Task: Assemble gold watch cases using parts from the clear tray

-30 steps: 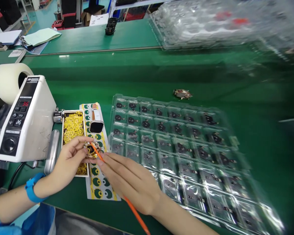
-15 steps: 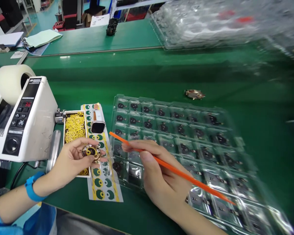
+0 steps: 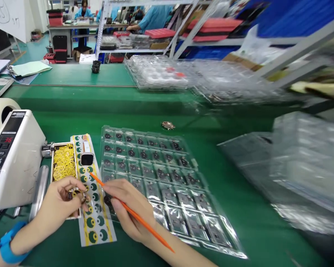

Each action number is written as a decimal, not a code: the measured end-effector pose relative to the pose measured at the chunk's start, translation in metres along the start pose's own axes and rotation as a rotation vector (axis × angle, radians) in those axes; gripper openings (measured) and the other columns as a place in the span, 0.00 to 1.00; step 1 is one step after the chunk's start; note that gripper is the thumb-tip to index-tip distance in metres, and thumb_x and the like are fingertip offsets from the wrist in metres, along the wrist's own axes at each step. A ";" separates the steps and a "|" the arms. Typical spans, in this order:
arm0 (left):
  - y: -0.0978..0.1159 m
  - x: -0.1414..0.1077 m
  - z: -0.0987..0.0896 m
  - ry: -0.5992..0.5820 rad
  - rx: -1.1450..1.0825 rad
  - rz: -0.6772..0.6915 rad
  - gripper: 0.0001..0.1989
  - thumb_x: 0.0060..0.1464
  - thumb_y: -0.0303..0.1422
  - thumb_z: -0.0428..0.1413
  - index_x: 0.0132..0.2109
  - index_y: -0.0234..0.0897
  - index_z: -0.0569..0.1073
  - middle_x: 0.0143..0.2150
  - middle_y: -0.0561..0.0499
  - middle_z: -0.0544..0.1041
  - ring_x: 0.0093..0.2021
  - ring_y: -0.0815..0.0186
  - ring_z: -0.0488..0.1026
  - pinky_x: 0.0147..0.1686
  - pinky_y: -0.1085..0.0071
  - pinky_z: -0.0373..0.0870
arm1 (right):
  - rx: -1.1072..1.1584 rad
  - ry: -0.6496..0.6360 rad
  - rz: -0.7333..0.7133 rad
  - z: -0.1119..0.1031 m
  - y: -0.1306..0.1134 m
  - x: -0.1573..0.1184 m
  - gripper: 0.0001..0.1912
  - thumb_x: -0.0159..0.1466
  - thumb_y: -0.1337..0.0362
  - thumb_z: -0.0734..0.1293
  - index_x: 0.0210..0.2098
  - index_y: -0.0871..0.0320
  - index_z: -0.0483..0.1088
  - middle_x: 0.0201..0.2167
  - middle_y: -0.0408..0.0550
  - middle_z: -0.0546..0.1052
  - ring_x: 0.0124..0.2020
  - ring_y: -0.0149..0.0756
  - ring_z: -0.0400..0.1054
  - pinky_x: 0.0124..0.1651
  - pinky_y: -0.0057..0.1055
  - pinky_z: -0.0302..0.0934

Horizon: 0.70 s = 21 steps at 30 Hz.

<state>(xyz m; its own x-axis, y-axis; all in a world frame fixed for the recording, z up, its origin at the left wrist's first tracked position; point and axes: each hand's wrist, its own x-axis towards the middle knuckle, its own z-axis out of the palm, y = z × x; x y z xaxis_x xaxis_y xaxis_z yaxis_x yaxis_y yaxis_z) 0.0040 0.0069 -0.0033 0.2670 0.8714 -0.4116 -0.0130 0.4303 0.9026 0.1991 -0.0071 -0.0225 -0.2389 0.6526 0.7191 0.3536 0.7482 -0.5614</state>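
My left hand (image 3: pixel 54 202) has its fingers wrapped round a small round metallic part (image 3: pixel 77 193), held above the yellow-and-green sticker sheet (image 3: pixel 85 231) and the lower end of a box. My right hand (image 3: pixel 135 207) grips a thin orange stick (image 3: pixel 153 230) like a pen. Its pointed tip reaches up and left over the stickers, apart from the round part. On the sheet lies a small square-faced watch-like device (image 3: pixel 87 159). Beneath my right hand spreads a clear compartment tray (image 3: pixel 196 243) with small black parts in its pockets.
Loose yellow rings (image 3: pixel 64 163) fill the narrow box at left, beside a white tape dispenser (image 3: pixel 23 159). Another round metallic part (image 3: pixel 168 125) lies behind the tray. Stacked clear trays (image 3: pixel 156 74) stand on the raised ledge, and blurred plastic trays (image 3: pixel 300 163) are at right.
My view has swung up and right, so the bench things sit lower and further left. The stick's tip has moved over the sticker sheet, closer to the round part.
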 end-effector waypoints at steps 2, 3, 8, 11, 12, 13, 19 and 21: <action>0.000 0.001 0.000 0.003 -0.010 0.023 0.08 0.46 0.27 0.63 0.33 0.36 0.70 0.26 0.54 0.77 0.22 0.70 0.77 0.15 0.82 0.67 | -0.027 0.028 0.091 -0.001 -0.004 0.001 0.13 0.67 0.73 0.56 0.44 0.59 0.70 0.36 0.52 0.74 0.38 0.37 0.72 0.37 0.33 0.70; 0.000 0.001 0.000 -0.004 -0.022 0.040 0.08 0.47 0.28 0.63 0.34 0.36 0.71 0.28 0.53 0.78 0.25 0.69 0.78 0.18 0.81 0.70 | -0.036 0.038 0.156 -0.001 -0.006 0.002 0.13 0.68 0.73 0.55 0.40 0.58 0.70 0.35 0.51 0.73 0.37 0.37 0.72 0.36 0.32 0.70; -0.006 0.001 0.004 -0.057 -0.101 0.147 0.15 0.49 0.26 0.62 0.45 0.38 0.72 0.46 0.47 0.78 0.41 0.64 0.79 0.42 0.67 0.79 | -0.093 -0.012 0.202 0.009 -0.011 0.004 0.10 0.68 0.73 0.56 0.39 0.57 0.68 0.26 0.44 0.73 0.25 0.32 0.69 0.28 0.27 0.67; -0.012 -0.002 0.007 -0.103 -0.103 0.194 0.19 0.49 0.22 0.58 0.48 0.41 0.71 0.51 0.46 0.76 0.49 0.62 0.77 0.50 0.66 0.76 | -0.144 -0.010 0.159 0.022 -0.009 0.002 0.06 0.67 0.73 0.61 0.39 0.58 0.68 0.27 0.44 0.76 0.24 0.31 0.72 0.28 0.26 0.67; -0.013 -0.004 0.007 -0.113 -0.102 0.203 0.20 0.48 0.21 0.57 0.49 0.41 0.70 0.53 0.46 0.75 0.51 0.62 0.76 0.51 0.66 0.75 | -0.157 0.001 0.157 0.025 -0.007 0.001 0.05 0.67 0.73 0.62 0.38 0.58 0.68 0.28 0.45 0.77 0.24 0.31 0.72 0.27 0.26 0.66; -0.015 -0.005 0.008 -0.120 -0.100 0.210 0.22 0.48 0.20 0.56 0.50 0.42 0.70 0.54 0.47 0.74 0.53 0.61 0.75 0.53 0.66 0.74 | -0.171 0.011 0.157 0.028 -0.006 0.000 0.05 0.67 0.73 0.62 0.37 0.58 0.68 0.27 0.45 0.77 0.24 0.31 0.73 0.27 0.26 0.67; -0.023 -0.011 0.009 -0.151 -0.051 0.243 0.29 0.48 0.18 0.51 0.56 0.43 0.67 0.60 0.47 0.69 0.63 0.59 0.67 0.61 0.62 0.68 | -0.161 0.019 0.255 0.033 -0.004 0.000 0.05 0.65 0.71 0.63 0.35 0.59 0.70 0.26 0.43 0.78 0.20 0.28 0.70 0.22 0.23 0.64; -0.024 -0.011 0.009 -0.162 -0.018 0.229 0.31 0.47 0.17 0.51 0.58 0.44 0.67 0.62 0.47 0.68 0.65 0.57 0.65 0.62 0.61 0.67 | -0.102 -0.006 0.374 0.033 -0.004 0.000 0.06 0.64 0.71 0.63 0.33 0.58 0.71 0.22 0.40 0.76 0.16 0.26 0.65 0.17 0.22 0.58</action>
<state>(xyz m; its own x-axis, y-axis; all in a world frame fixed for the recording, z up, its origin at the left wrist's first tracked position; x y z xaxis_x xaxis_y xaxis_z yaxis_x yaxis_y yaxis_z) 0.0104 -0.0156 -0.0190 0.4053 0.8981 -0.1705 -0.1078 0.2322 0.9667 0.1679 -0.0062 -0.0333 -0.0814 0.8791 0.4696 0.5053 0.4426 -0.7408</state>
